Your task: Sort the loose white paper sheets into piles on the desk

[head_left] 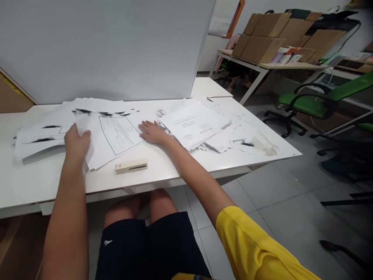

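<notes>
I sit at a white table [35, 182] strewn with printed sheets. My left hand [76, 143] rests on the left edge of a sheet with a framed form [116, 136], its fingers curled round the paper's edge. My right hand [152, 132] lies flat with fingers stretched out on the same sheet's right side, touching a stack of papers [194, 126] to its right. A cream stapler [131, 166] lies on the table just in front of the sheet, between my two arms.
More loose papers [40, 134] pile up at the left, some with black smears. A white partition [101, 46] stands behind the table. To the right are green office chairs [314, 105] and a table with cardboard boxes [271, 39].
</notes>
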`<state>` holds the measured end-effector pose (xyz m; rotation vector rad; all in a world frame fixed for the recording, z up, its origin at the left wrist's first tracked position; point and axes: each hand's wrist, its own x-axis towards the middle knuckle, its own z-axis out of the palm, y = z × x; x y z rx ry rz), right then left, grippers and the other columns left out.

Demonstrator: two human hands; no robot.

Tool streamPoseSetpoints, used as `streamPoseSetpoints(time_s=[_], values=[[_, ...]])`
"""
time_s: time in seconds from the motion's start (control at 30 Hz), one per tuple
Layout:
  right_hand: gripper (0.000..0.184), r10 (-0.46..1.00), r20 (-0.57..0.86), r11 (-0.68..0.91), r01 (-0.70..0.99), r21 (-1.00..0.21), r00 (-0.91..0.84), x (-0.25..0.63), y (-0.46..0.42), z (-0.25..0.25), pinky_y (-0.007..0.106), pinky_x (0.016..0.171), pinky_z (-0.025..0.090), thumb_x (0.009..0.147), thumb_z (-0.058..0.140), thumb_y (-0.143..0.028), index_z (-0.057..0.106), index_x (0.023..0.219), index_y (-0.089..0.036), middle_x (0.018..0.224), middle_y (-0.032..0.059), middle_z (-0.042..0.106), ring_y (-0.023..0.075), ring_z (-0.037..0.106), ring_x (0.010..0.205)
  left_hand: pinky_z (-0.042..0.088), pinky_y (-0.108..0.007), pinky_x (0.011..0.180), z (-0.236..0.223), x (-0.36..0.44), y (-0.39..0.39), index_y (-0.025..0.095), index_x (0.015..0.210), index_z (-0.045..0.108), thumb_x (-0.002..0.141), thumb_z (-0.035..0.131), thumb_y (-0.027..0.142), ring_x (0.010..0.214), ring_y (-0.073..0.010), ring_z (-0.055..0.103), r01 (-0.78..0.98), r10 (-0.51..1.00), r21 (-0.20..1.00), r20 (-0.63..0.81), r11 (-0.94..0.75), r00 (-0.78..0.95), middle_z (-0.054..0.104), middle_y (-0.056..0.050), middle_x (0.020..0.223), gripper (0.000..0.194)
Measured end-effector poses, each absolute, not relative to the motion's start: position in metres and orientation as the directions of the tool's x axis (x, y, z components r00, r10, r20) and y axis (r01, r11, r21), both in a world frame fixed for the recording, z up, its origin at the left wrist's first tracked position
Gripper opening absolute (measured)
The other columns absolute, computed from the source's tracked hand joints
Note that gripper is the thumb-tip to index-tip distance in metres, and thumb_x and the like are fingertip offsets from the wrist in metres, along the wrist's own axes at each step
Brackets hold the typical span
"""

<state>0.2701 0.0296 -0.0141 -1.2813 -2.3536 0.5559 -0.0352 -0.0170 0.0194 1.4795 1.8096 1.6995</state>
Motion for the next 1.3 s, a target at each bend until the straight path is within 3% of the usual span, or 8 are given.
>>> streamPoseSetpoints(time_s=[0.17, 0.27, 0.4, 0.5, 0.6, 0.8, 0.97, 1.3], values=[[0.074, 0.933, 0.258, 0.358, 0.561, -0.746, -0.252, 0.269, 0.029, -0.008, 0.055, 0.131, 0.014, 0.100, 0.053, -0.042, 0.025, 0.162, -0.012, 0.174, 0.0191, 0.018, 0.0306, 0.015, 0.163, 0.054, -0.032, 0.080, 0.027, -0.026, -0.023, 0.012, 0.087, 0.068, 0.076, 0.075, 0.029, 0.069, -0.0125, 0.053, 0.422, 0.673, 0.827, 0.553, -0.372, -0.491, 0.062, -0.001, 0.075, 0.021], [0.084, 0.929, 0.311, 0.363, 0.340, -0.867, -0.198, 0.268, 0.026, -0.001, 0.053, 0.128, 0.026, 0.100, 0.053, -0.045, 0.007, 0.165, -0.021, 0.174, 0.0166, 0.019, 0.0274, 0.026, 0.159, 0.050, -0.025, 0.066, 0.031, -0.022, -0.023, 0.016, 0.068, 0.057, 0.069, 0.082, 0.052, 0.062, -0.0089, 0.045, 0.255, 0.620, 0.774, 0.622, -0.580, -0.478, 0.051, 0.003, 0.064, 0.044], [0.088, 0.905, 0.421, 0.424, 0.235, -0.874, -0.064, 0.270, 0.021, 0.009, 0.051, 0.127, 0.029, 0.099, 0.054, -0.045, -0.003, 0.164, -0.029, 0.172, 0.0132, 0.023, 0.0239, 0.027, 0.158, 0.055, -0.030, 0.078, 0.035, -0.018, -0.026, 0.019, 0.065, 0.048, 0.056, 0.085, 0.057, 0.066, -0.0094, 0.049, 0.112, 0.547, 0.705, 0.631, -0.700, -0.551, 0.047, 0.004, 0.065, 0.053], [0.083, 0.911, 0.409, 0.407, 0.232, -0.883, -0.043, 0.274, 0.021, 0.013, 0.049, 0.125, 0.032, 0.098, 0.053, -0.048, 0.005, 0.163, -0.027, 0.171, 0.0138, 0.024, 0.0244, 0.026, 0.158, 0.056, -0.040, 0.095, 0.038, -0.016, -0.029, 0.022, 0.075, 0.051, 0.049, 0.081, 0.049, 0.081, -0.0145, 0.059, 0.029, 0.565, 0.719, 0.570, -0.694, -0.596, 0.055, 0.002, 0.076, 0.048], [0.061, 0.912, 0.403, 0.411, 0.193, -0.891, -0.080, 0.278, 0.023, 0.016, 0.043, 0.119, 0.042, 0.100, 0.048, -0.048, 0.029, 0.153, -0.025, 0.158, 0.0132, 0.046, 0.0240, 0.046, 0.145, 0.050, -0.048, 0.107, 0.041, -0.013, -0.032, 0.023, 0.085, 0.053, 0.047, 0.073, 0.045, 0.099, -0.0206, 0.062, 0.001, 0.626, 0.751, 0.552, -0.661, -0.551, 0.062, -0.001, 0.091, 0.048], [0.036, 0.884, 0.464, 0.464, 0.010, -0.886, 0.059, 0.286, 0.029, 0.017, 0.042, 0.110, 0.049, 0.096, 0.048, -0.036, 0.043, 0.129, -0.023, 0.134, 0.0118, 0.061, 0.0226, 0.060, 0.124, 0.047, -0.040, 0.104, 0.045, -0.014, -0.030, 0.023, 0.077, 0.047, 0.057, 0.066, 0.044, 0.092, -0.0194, 0.058, 0.040, 0.565, 0.694, 0.618, -0.719, -0.547, 0.051, 0.000, 0.078, 0.034], [0.035, 0.883, 0.456, 0.466, -0.089, -0.880, 0.111, 0.291, 0.032, 0.015, 0.042, 0.110, 0.049, 0.096, 0.047, -0.036, 0.043, 0.128, -0.025, 0.134, 0.0104, 0.061, 0.0231, 0.058, 0.127, 0.050, -0.029, 0.079, 0.042, -0.015, -0.028, 0.021, 0.063, 0.046, 0.052, 0.077, 0.035, 0.068, -0.0119, 0.049, -0.010, 0.687, 0.762, 0.579, -0.648, -0.439, 0.046, 0.003, 0.064, 0.036], [0.038, 0.906, 0.413, 0.423, -0.151, -0.894, 0.090, 0.302, 0.039, 0.001, 0.047, 0.109, 0.050, 0.093, 0.055, -0.047, 0.050, 0.123, -0.025, 0.130, 0.0081, 0.065, 0.0247, 0.060, 0.126, 0.052, -0.040, 0.100, 0.039, -0.006, -0.036, 0.018, 0.084, 0.065, 0.052, 0.083, 0.045, 0.100, -0.0237, 0.065, 0.072, 0.721, 0.806, 0.563, -0.588, -0.404, 0.067, -0.007, 0.086, 0.045]])
